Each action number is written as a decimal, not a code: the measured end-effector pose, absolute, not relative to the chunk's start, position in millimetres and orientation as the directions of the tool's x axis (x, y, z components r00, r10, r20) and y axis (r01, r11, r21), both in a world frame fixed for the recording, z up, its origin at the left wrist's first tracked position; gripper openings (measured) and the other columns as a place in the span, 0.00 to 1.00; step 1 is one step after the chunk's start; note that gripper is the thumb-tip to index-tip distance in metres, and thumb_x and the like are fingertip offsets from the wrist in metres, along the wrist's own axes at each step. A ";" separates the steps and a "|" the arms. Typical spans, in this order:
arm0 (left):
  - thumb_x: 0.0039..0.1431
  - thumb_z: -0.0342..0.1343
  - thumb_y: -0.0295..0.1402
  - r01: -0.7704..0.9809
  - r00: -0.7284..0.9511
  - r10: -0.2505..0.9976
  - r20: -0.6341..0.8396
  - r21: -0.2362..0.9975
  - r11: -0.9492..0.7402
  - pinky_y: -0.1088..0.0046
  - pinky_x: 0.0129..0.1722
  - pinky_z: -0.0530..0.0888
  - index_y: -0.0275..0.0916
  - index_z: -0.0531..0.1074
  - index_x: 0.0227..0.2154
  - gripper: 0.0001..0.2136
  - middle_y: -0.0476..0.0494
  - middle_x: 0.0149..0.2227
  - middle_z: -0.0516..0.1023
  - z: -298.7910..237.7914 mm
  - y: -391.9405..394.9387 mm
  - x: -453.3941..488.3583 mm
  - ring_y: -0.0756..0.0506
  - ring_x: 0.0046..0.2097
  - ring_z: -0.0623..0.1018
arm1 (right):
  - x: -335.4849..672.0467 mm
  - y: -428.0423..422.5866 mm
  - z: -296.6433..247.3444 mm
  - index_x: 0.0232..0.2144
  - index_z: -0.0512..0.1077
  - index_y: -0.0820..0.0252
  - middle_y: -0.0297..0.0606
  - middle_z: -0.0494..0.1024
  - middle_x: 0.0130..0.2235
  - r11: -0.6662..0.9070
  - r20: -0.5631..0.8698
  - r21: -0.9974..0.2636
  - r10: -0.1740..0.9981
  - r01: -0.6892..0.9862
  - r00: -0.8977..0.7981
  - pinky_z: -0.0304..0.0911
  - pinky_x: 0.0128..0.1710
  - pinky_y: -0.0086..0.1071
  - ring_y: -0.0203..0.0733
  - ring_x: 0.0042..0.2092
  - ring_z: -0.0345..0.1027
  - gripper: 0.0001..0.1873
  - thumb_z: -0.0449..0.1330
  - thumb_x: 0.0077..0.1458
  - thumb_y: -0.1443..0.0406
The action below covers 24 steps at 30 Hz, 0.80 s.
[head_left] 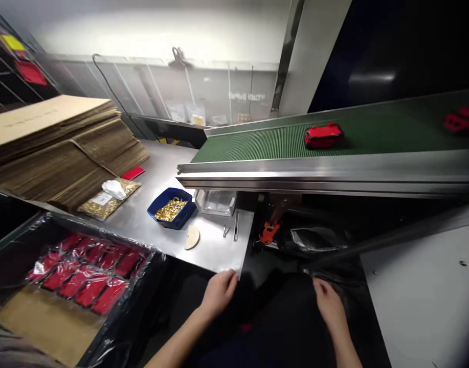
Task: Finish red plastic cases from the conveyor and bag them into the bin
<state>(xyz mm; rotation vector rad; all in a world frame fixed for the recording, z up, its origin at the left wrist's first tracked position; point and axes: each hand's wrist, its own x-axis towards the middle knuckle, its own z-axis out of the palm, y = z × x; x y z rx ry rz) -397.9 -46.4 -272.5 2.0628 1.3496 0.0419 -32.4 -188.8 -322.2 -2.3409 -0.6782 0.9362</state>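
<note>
My left hand point(220, 292) is low in the middle, close to the near corner of the metal table point(211, 255), with its fingers curled in and the thumb against them. To the right, my right hand point(331, 305) is also closed, its fingertips bent together. Dark cloth point(280, 301) lies between the two hands; whether they grip it I cannot make out. On the table beyond my left hand are a tweezers-like metal tool point(236, 226), a small metal piece point(226, 231), a pale round-edged disc point(192, 237) and a blue bin point(173, 208) of small gold-coloured parts.
A green conveyor belt point(257, 144) carries a red-and-black part point(323, 135), with another point(462, 121) farther right. At left stand a stack of cardboard point(65, 148), a bag of gold-coloured parts point(107, 200) and a plastic-lined crate point(142, 276) of red pieces. A clear tray point(216, 202) sits under the belt.
</note>
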 end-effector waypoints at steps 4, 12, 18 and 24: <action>0.76 0.44 0.38 0.860 0.231 0.965 -0.124 0.490 -0.143 0.64 0.43 0.76 0.37 0.73 0.38 0.15 0.47 0.35 0.77 -271.2 -0.4 -421.1 0.46 0.39 0.78 | -68.2 -111.6 -333.0 0.52 0.74 0.61 0.41 0.82 0.46 -0.565 -0.434 -0.760 0.809 0.321 0.395 0.73 0.49 0.41 0.43 0.46 0.78 0.20 0.53 0.71 0.53; 0.74 0.46 0.36 0.898 0.033 0.999 -0.015 0.439 -0.023 0.64 0.41 0.73 0.38 0.73 0.36 0.13 0.46 0.34 0.74 -300.4 15.3 -410.6 0.43 0.39 0.76 | -168.9 -117.5 -355.4 0.31 0.77 0.59 0.34 0.80 0.33 -0.451 -0.458 -0.740 0.881 0.499 0.117 0.68 0.45 0.40 0.42 0.38 0.75 0.12 0.64 0.62 0.57; 0.72 0.40 0.38 0.800 0.203 0.977 0.061 0.566 -0.201 0.61 0.46 0.71 0.45 0.71 0.30 0.17 0.42 0.35 0.78 -298.3 5.6 -424.8 0.39 0.41 0.75 | -176.1 -90.8 -341.9 0.34 0.78 0.58 0.38 0.81 0.31 -0.421 -0.388 -0.826 0.907 0.374 0.165 0.68 0.40 0.40 0.46 0.35 0.76 0.22 0.59 0.58 0.46; 0.65 0.45 0.42 0.675 0.254 0.967 0.035 0.709 -0.203 0.60 0.43 0.78 0.49 0.75 0.26 0.16 0.46 0.33 0.82 -294.1 11.5 -444.6 0.37 0.40 0.81 | -189.1 -63.0 -276.2 0.28 0.78 0.56 0.43 0.79 0.25 -0.370 -0.275 -0.900 0.892 0.230 0.360 0.62 0.22 0.36 0.50 0.25 0.74 0.42 0.51 0.45 0.26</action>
